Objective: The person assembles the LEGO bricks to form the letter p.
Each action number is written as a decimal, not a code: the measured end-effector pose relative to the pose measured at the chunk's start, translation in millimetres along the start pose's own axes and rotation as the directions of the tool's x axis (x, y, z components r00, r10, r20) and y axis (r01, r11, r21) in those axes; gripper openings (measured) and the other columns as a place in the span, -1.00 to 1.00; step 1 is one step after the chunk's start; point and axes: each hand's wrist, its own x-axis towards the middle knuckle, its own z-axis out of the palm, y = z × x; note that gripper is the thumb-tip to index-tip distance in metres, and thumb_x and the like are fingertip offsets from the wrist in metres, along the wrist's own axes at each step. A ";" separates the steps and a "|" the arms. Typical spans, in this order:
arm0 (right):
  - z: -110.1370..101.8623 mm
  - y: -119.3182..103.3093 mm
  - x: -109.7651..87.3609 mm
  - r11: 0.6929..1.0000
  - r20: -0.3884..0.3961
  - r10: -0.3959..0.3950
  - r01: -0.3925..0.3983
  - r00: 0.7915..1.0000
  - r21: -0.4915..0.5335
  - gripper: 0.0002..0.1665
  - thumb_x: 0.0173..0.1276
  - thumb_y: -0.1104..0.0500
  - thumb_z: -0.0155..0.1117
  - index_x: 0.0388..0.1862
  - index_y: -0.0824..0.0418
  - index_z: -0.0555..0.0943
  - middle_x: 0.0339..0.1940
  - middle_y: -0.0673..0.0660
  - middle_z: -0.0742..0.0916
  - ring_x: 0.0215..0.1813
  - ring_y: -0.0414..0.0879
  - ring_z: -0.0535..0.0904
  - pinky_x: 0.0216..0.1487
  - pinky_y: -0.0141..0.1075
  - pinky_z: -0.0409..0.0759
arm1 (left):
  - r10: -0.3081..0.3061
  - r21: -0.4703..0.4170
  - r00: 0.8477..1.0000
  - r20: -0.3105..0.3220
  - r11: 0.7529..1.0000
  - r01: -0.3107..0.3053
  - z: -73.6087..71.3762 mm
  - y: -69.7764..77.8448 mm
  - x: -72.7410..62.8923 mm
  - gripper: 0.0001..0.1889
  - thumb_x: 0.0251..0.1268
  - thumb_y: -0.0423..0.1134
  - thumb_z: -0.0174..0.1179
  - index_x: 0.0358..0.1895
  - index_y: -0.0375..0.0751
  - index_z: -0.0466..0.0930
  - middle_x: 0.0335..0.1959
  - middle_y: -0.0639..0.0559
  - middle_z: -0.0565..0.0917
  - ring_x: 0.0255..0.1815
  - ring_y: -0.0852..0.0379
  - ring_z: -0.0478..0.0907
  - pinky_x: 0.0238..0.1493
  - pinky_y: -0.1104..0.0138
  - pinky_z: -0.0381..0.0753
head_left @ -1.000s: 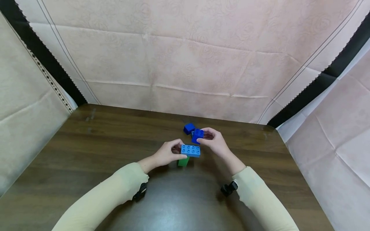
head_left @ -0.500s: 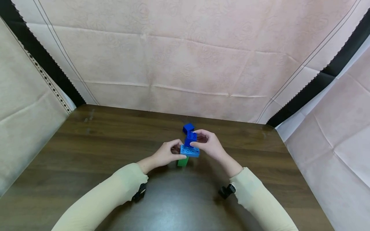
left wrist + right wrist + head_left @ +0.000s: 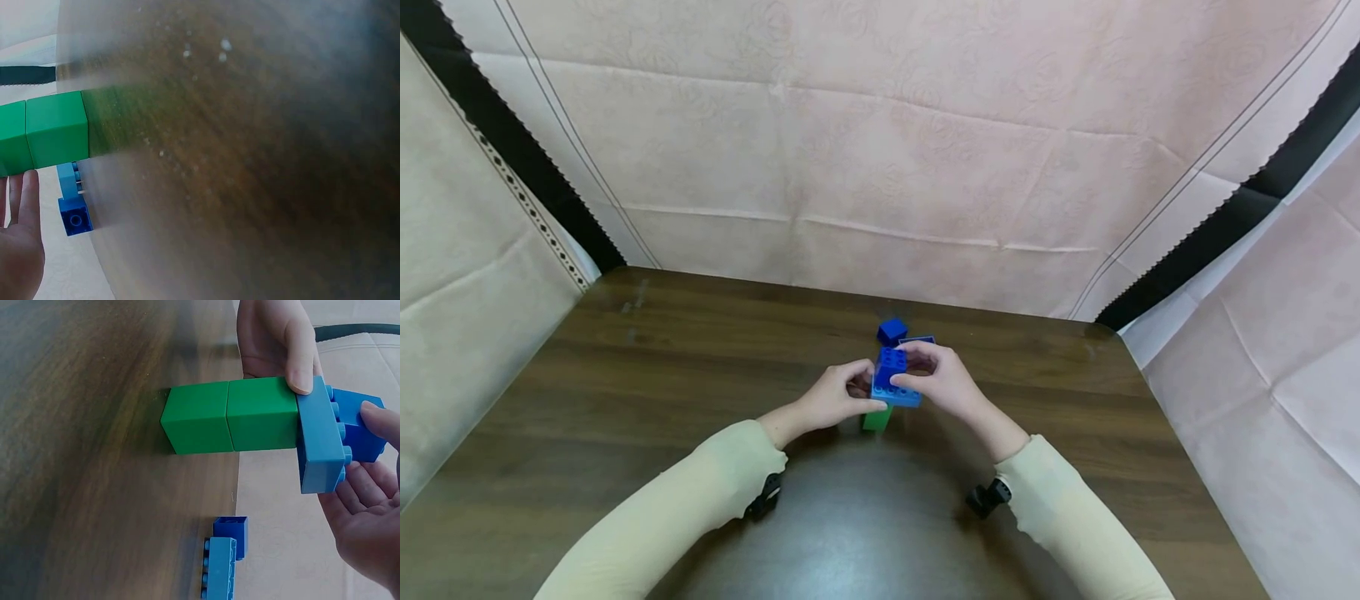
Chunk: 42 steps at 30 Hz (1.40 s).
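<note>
Two stacked green bricks stand on the table with a long light blue brick across their top. My left hand grips this stack from the left, thumb at the seam between green and light blue. Between thumb and fingers, my right hand pinches a dark blue brick over the left part of the light blue one. In the right wrist view that dark blue brick sits close against the studs, slightly tilted. In the left wrist view the green bricks fill the left edge and the upper bricks are out of frame.
Just behind the stack, a loose dark blue brick and another long light blue brick lie on the brown wooden table. Pale patterned cloth hangs beyond the table's far edge.
My right hand has carried the dark blue brick leftward and down from beside the loose bricks onto the light blue brick. My left hand has kept its grip in place.
</note>
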 end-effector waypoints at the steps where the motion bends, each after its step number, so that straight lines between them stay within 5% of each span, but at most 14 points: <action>1: -0.4 -0.4 -0.7 1.000 0.001 -0.003 0.003 1.000 -0.006 -0.54 0.20 0.11 0.35 0.07 0.22 0.54 -0.05 0.21 0.69 -0.03 0.00 0.62 0.06 -0.13 0.58 | -0.002 -0.002 1.000 0.001 1.000 0.002 -0.1 0.3 0.0 -0.74 0.14 -0.18 0.31 -0.19 -0.14 0.44 -0.24 0.00 0.62 -0.21 0.16 0.57 -0.08 0.32 0.62; 22: 4.9 -6.7 -12.3 0.994 0.020 -0.069 0.070 0.997 -0.082 -0.51 0.20 0.13 0.36 0.09 0.26 0.53 0.04 0.24 0.66 0.08 0.09 0.59 0.08 -0.04 0.57 | 0.024 -0.035 1.000 0.009 0.999 -0.024 -0.1 1.1 0.3 -0.74 0.16 -0.21 0.30 -0.18 -0.19 0.45 -0.19 -0.08 0.63 -0.16 0.12 0.59 -0.05 0.28 0.63; 35: 5.8 -1.2 -9.1 0.997 0.081 -0.070 0.072 0.994 -0.023 -0.52 0.22 0.11 0.34 0.09 0.17 0.42 0.04 0.21 0.62 0.09 0.07 0.54 0.12 -0.06 0.54 | 0.006 -0.035 1.000 0.009 0.999 -0.005 -0.4 1.9 -0.2 -0.74 0.15 -0.20 0.31 -0.18 -0.14 0.44 -0.20 -0.02 0.63 -0.17 0.15 0.57 -0.04 0.29 0.62; 42: 5.5 -0.8 -6.0 0.994 0.029 -0.107 0.107 0.994 0.026 -0.48 0.26 0.11 0.29 0.16 0.27 0.46 0.13 0.22 0.58 0.17 0.13 0.51 0.18 0.01 0.49 | 0.018 -0.018 1.000 0.000 1.000 -0.018 -0.3 0.5 -0.6 -0.74 0.17 -0.19 0.29 -0.18 -0.17 0.42 -0.20 -0.05 0.62 -0.16 0.12 0.57 -0.03 0.25 0.62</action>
